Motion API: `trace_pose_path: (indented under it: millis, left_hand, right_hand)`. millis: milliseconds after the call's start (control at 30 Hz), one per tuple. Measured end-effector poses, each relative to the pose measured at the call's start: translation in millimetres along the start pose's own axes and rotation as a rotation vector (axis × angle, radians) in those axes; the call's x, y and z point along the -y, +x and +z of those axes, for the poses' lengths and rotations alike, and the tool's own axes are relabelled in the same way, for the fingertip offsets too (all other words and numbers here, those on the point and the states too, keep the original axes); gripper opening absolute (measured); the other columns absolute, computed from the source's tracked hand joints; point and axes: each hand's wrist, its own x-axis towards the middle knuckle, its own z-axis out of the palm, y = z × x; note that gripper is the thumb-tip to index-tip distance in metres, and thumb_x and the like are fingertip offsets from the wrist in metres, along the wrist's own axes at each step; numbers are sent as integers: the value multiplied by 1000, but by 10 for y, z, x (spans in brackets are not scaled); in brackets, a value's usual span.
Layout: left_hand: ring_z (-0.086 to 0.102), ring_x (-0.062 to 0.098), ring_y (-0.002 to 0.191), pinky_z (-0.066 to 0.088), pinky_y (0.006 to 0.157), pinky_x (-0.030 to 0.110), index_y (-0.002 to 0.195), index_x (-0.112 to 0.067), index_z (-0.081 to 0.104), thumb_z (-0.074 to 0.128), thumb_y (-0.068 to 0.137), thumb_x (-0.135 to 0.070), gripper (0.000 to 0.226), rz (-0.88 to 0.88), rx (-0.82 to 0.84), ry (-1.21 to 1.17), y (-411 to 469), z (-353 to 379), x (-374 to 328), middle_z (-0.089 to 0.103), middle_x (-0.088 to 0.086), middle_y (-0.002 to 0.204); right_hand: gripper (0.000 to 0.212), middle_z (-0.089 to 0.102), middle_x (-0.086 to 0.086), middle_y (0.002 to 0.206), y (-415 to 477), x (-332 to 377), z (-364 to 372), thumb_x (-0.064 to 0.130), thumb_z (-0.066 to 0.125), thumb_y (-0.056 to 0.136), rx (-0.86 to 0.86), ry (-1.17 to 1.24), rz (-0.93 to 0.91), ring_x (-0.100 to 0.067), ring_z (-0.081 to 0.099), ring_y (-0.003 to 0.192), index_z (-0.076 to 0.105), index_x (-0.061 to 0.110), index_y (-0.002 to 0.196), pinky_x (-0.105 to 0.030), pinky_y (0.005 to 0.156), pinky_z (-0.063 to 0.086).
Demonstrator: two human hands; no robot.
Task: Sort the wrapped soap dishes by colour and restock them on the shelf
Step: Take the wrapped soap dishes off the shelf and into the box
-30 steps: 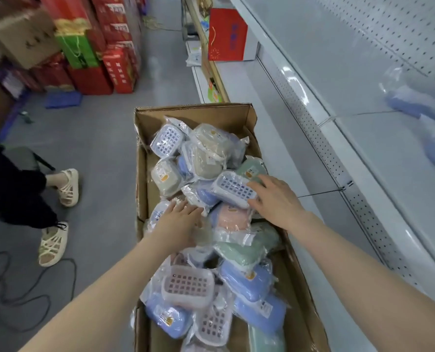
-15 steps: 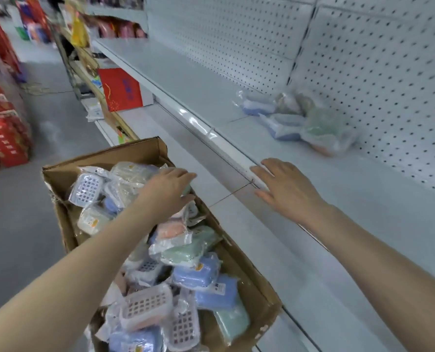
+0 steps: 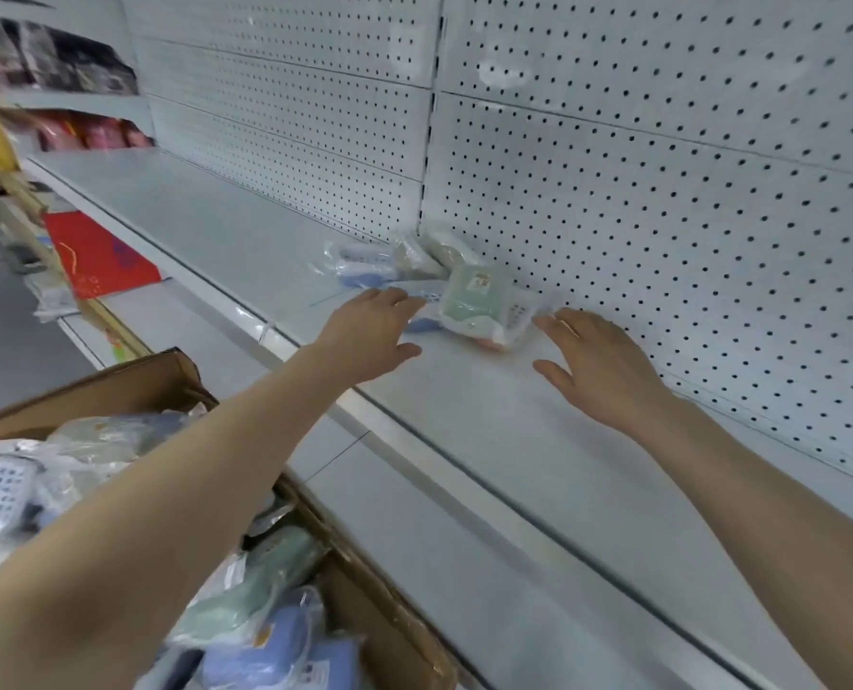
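Observation:
On the white shelf [image 3: 539,440] a small heap of wrapped soap dishes lies against the pegboard back. A green wrapped dish [image 3: 474,301] is on top, with a pink one under it, blue ones [image 3: 365,271] to the left and beige ones [image 3: 429,254] behind. My left hand [image 3: 369,336] reaches over the shelf with straight fingers, fingertips by the blue dishes, holding nothing. My right hand [image 3: 599,366] hovers flat, fingers spread, just right of the green dish's wrapper. A cardboard box [image 3: 389,615] at lower left holds several more wrapped dishes [image 3: 265,634] in blue, green and white.
The pegboard back wall [image 3: 663,191] rises behind the shelf. A red gift box [image 3: 101,256] stands on a lower shelf to the left. Goods fill upper shelves [image 3: 66,92] at far left. The shelf's front rail [image 3: 464,470] runs diagonally between box and hands.
Both hands left the box and moved up over the shelf to either side of the heap of dishes. The view swung right from the box to the shelf.

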Motion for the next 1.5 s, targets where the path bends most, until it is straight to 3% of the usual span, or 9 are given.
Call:
trace_pose_path:
  millis: [167,300,467,600,767,833,967,1067,1500]
  left_hand:
    - [50,35,123,46,95,45,145,-18,38,44,88,-69,76,-125,29,-161,783,203,-245,50,12,139]
    - [51,37,119,45,91,44,139,-14,37,54,79,-74,86,-223,111,-210,1242,374,-525,51,16,134]
    - [55,34,110,40,77,32,135,-10,40,66,79,-48,72,-288,92,-241,1396,444,-551,55,12,119]
    - [55,35,107,46,85,38,139,-13,43,64,77,-43,73,-302,-93,-263,1249,285,-267,54,12,124]
    - [57,36,105,50,87,42,142,-16,42,60,72,-48,78,-371,-158,-192,878,145,154,53,13,129]
    - [56,38,108,50,89,43,142,-17,41,56,68,-52,84,-389,-122,-158,743,153,239,52,13,131]
    - [54,34,111,48,93,42,143,-22,40,56,68,-53,83,-426,-80,-154,510,178,251,50,8,133]
    - [53,32,111,49,93,42,143,-23,38,51,67,-56,84,-436,-86,-152,348,160,245,49,6,134]
    - [53,29,118,44,94,35,146,-17,39,61,80,-51,78,-500,-139,-213,-1238,-95,336,47,7,139]
  right_hand:
    - [60,39,-8,150,411,-482,160,42,51,98,68,-11,28,-29,38,136,34,19,151,-41,108,34]
    - [59,39,-6,149,709,-701,340,42,51,98,114,-7,20,-28,38,135,34,20,150,-41,106,36]
    - [60,36,-5,151,1017,-758,514,39,53,97,197,-4,-23,-26,37,136,32,21,150,-40,105,37]
    - [62,30,-4,156,1183,-673,666,29,62,90,319,-16,-126,-23,30,142,39,23,148,-35,109,31]
    - [39,60,0,90,1314,-400,617,57,61,83,238,10,-181,-22,56,97,66,22,101,-31,69,34]
    - [48,61,0,93,1331,-306,601,67,62,79,184,131,-179,-22,55,98,65,26,104,-32,72,37]
    - [110,39,-2,147,1368,-248,654,85,62,58,377,177,-80,-25,41,132,30,31,148,-40,103,40]
    - [123,49,-5,132,1384,-269,712,92,53,41,556,114,1,-28,51,118,24,31,144,-41,95,47]
    - [96,46,-22,135,710,632,126,74,65,68,72,202,76,-43,49,118,29,28,145,-53,94,43]
